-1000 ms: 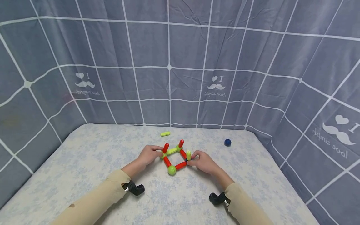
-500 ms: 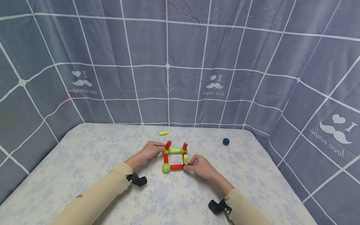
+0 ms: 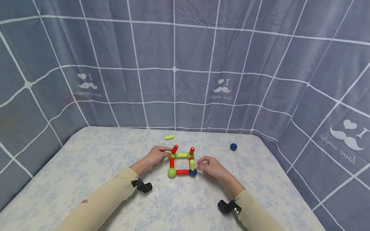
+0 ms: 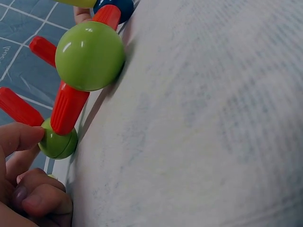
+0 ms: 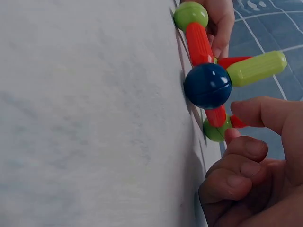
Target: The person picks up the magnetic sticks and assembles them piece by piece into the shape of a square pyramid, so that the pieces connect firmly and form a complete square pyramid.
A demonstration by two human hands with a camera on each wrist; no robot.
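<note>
A square frame of magnetic rods and balls stands on the table. Its near side is a red rod [image 3: 182, 172] between a green ball [image 3: 171, 172] and a dark blue ball [image 3: 192, 172]. A yellow-green rod [image 5: 257, 68] rises from the blue ball, and red rods [image 3: 174, 149] rise from both far green balls. My left hand [image 3: 156, 155] pinches the far-left green ball [image 4: 57, 141] between thumb and finger. Just right of the frame, my right hand [image 3: 212, 166] holds nothing, its thumb and forefinger apart near the blue ball.
Behind the frame lies a loose yellow-green rod [image 3: 169, 137]. A loose dark blue ball [image 3: 233, 147] sits toward the back right. A grey-blue curtain [image 3: 188, 86] hangs round the table's back and sides.
The frame has turned so its near side faces me, with the blue ball nearer. My right hand has let go of the blue ball and moved slightly right; my left hand keeps its hold.
</note>
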